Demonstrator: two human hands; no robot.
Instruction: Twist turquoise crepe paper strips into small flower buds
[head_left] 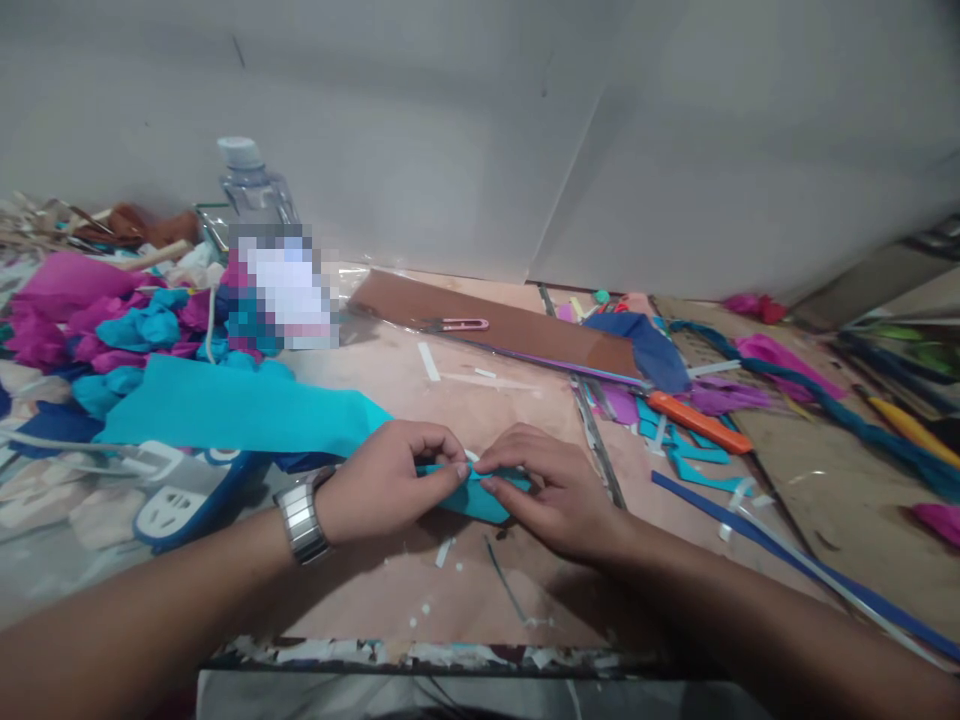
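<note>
A long turquoise paper strip (247, 405) runs from the heap on the left across to my hands at the middle of the table. My left hand (390, 478), with a metal-banded watch (304, 518) on the wrist, pinches the strip between thumb and fingers. Just right of it, my right hand (551, 487) also closes thumb and fingertips on the strip's end. The fingertips of both hands nearly meet at a narrow folded edge. Below them, a pointed flap of the strip hangs toward me. A small white bit shows between the hands; I cannot make out what it is.
At left are crumpled pink and turquoise papers (139, 325), a plastic bottle (259, 190) and a blue-and-white electric device (196, 490). Thread snips (463, 325) lie on a brown sheet (495, 315) behind my hands. An orange-handled cutter (697, 422) and blue strips (795, 560) lie right.
</note>
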